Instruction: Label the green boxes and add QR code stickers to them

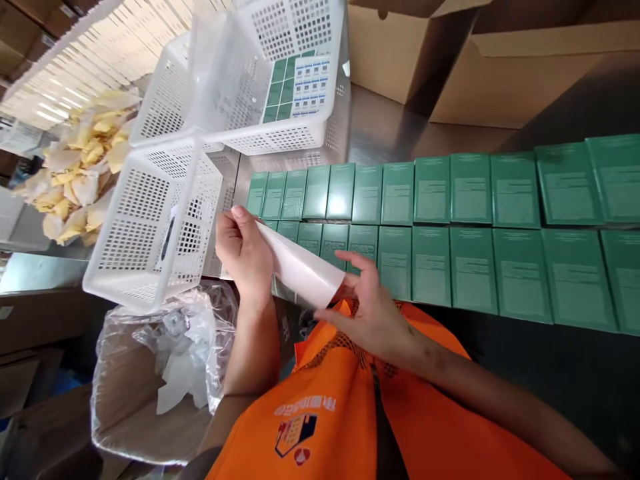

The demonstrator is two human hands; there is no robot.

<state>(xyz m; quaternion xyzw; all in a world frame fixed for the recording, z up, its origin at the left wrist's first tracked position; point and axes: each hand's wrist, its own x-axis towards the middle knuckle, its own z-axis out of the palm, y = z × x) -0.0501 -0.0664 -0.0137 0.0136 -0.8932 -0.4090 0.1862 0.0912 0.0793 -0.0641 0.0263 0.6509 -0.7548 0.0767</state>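
A strip of glossy white paper [307, 270], slightly curled, slants across the middle of the view. My left hand [245, 250] is closed on its upper left end, thumb on top. At the lower right end is my right hand [375, 310], its thumb and index finger spread apart; the other fingers are at the paper's edge, partly hidden. Beneath and beyond the hands, green boxes [433, 190] stand side by side in two long rows on the metal table. The paper covers part of the nearer row.
At the upper left, a white basket [280, 140] holds green boxes and sheets of printed labels. Another white basket [150, 220] stands at left above a plastic-lined bin [135, 427] with paper scraps. Crumpled yellowish paper [85, 167] lies far left. Cardboard boxes [505, 87] stand behind.
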